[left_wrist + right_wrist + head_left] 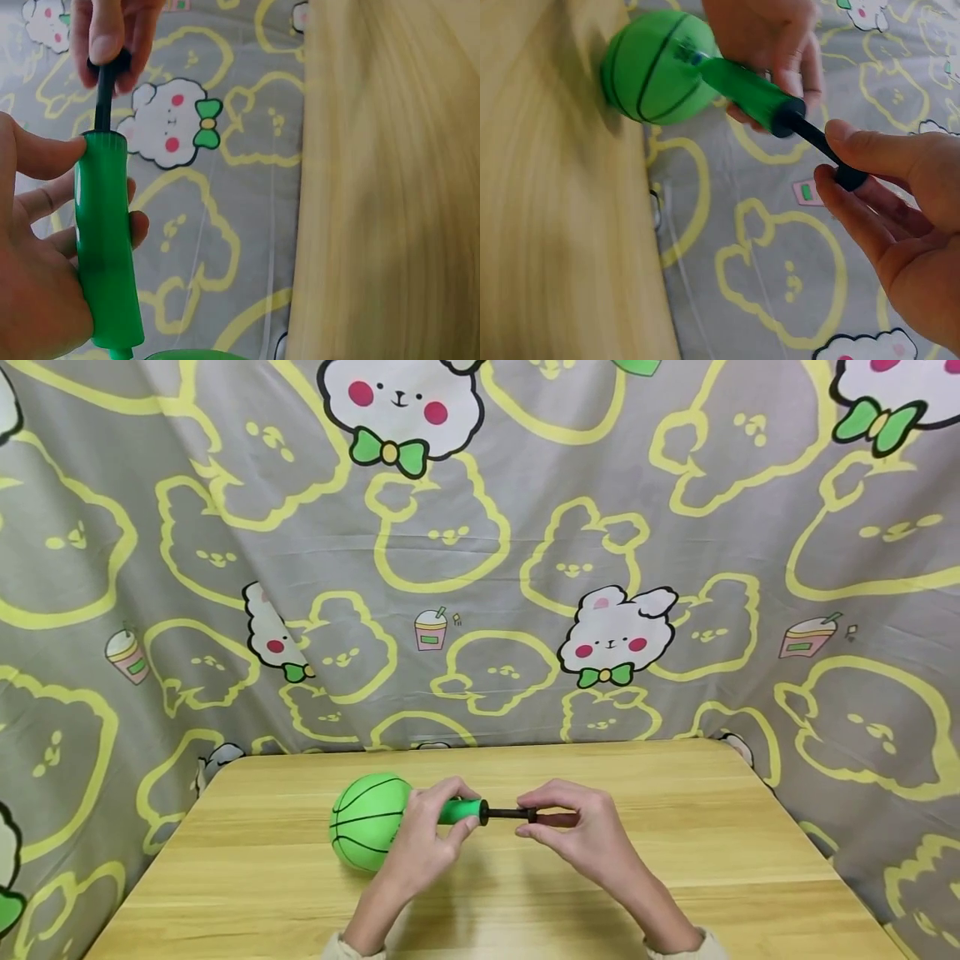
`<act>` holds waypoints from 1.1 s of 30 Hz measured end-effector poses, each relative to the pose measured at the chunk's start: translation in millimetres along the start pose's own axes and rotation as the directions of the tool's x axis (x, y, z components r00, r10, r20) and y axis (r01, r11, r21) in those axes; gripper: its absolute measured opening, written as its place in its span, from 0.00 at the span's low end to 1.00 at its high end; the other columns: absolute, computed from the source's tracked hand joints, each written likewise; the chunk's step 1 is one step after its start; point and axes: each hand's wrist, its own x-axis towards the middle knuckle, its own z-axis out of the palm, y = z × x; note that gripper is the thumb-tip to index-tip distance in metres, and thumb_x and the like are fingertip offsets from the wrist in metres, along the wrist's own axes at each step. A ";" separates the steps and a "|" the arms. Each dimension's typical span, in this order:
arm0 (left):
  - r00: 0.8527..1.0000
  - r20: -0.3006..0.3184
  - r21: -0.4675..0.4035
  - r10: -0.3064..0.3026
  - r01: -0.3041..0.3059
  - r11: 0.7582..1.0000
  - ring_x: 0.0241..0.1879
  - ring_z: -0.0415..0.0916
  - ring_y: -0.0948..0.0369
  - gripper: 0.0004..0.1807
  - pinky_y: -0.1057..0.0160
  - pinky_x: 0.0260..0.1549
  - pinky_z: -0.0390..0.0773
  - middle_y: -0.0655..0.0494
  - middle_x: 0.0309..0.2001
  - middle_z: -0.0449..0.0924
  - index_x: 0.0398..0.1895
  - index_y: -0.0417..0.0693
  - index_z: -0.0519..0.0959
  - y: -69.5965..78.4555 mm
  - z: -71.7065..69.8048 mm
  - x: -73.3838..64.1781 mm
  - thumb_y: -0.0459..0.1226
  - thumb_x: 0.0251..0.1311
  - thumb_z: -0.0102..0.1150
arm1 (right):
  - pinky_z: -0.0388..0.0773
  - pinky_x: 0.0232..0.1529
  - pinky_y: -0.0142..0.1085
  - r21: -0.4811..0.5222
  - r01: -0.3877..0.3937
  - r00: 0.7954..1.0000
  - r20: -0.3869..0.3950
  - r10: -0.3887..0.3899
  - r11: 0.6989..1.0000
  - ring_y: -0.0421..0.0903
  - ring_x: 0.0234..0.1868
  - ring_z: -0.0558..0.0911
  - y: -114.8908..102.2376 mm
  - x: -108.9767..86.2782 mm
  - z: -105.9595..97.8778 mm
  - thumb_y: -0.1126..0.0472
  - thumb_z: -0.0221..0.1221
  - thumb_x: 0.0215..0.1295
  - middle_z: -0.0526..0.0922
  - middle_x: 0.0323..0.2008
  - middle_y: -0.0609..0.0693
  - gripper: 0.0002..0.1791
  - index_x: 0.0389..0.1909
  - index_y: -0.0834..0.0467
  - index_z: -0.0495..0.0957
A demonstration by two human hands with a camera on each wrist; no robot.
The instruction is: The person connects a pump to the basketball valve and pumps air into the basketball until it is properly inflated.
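A green toy basketball (pixel 367 822) with black lines rests on the table, left of my hands. My left hand (pixel 431 835) grips the green barrel of a small hand pump (pixel 109 240), fingers wrapped round it. In the right wrist view the pump's front end meets the ball (pixel 660 67). The black plunger rod stands partly out of the barrel. At its far end, the thumb and fingers of my right hand (pixel 585 831) pinch the black handle (pixel 850 178). The pump lies roughly level above the tabletop.
The wooden table (pixel 247 885) spreads beneath both hands. Behind it and at both sides hangs a grey curtain (pixel 495 568) printed with yellow outlines and white cartoon animals.
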 end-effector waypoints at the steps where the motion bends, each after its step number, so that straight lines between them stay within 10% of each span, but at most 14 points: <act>1: 1.000 -0.007 0.002 -0.002 0.003 1.000 0.43 0.78 0.64 0.14 0.52 0.50 0.63 0.76 0.41 0.82 0.41 0.61 0.81 -0.9 -1.5 0.1 0.34 0.57 0.71 | 0.85 0.39 0.39 -0.005 -0.002 1.000 0.000 0.002 1.000 0.48 0.43 0.88 -1.2 0.2 -2.7 0.69 0.75 0.54 0.88 0.40 0.49 0.15 0.42 0.53 0.89; 15: 0.998 -0.061 0.023 -0.027 0.028 0.999 0.43 0.79 0.64 0.13 0.50 0.52 0.62 0.75 0.40 0.83 0.40 0.62 0.80 -10.1 -16.8 1.6 0.33 0.58 0.70 | 0.85 0.40 0.39 -0.020 -0.009 1.000 0.008 0.010 1.000 0.48 0.42 0.88 -11.3 0.8 -31.3 0.67 0.75 0.54 0.88 0.41 0.52 0.15 0.43 0.54 0.88; 33: 0.995 -0.089 0.031 0.042 -0.039 0.999 0.41 0.80 0.65 0.16 0.49 0.50 0.64 0.69 0.40 0.84 0.40 0.56 0.82 -3.0 -8.1 2.8 0.27 0.52 0.71 | 0.85 0.38 0.40 -0.027 0.023 0.999 -0.036 -0.024 0.999 0.47 0.43 0.88 -4.5 -0.8 -18.1 0.69 0.75 0.53 0.89 0.41 0.51 0.17 0.44 0.53 0.89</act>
